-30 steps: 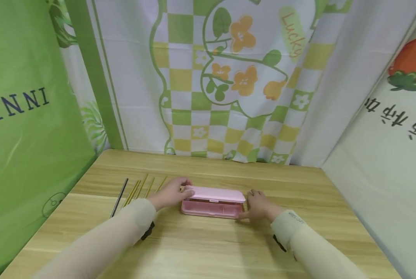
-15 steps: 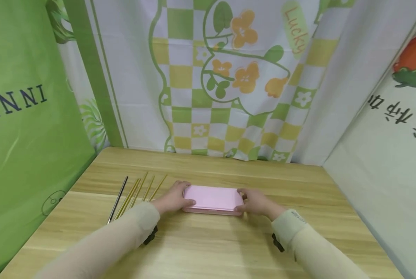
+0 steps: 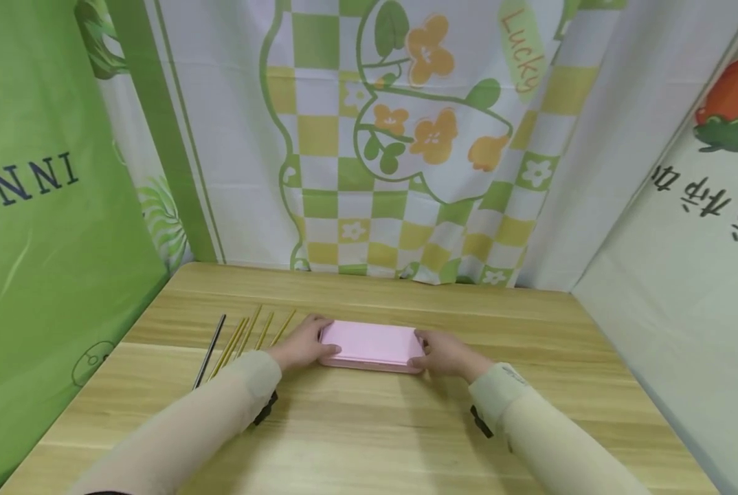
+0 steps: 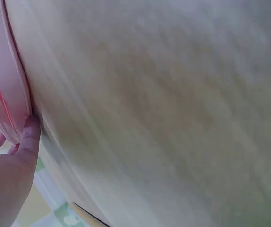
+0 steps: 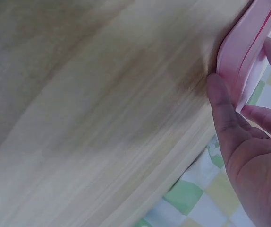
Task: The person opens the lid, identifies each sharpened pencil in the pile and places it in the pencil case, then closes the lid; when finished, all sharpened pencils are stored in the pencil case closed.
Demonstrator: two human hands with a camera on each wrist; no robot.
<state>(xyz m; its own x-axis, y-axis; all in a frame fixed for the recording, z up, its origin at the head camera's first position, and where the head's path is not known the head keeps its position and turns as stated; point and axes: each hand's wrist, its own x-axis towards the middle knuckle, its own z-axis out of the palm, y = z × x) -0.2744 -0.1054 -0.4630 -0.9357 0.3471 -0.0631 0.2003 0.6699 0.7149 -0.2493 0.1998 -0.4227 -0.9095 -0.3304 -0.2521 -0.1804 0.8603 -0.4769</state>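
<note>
Both hands are gripping a flat pink plastic case (image 3: 371, 344) (lid down) mid-table: left hand (image 3: 303, 344) pinching its left end, right hand (image 3: 446, 355) pinching its right.

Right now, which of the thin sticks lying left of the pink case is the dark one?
The outermost left stick, the dark metal rod; the others beside it are golden-yellow sticks, nearer the left hand.
</note>
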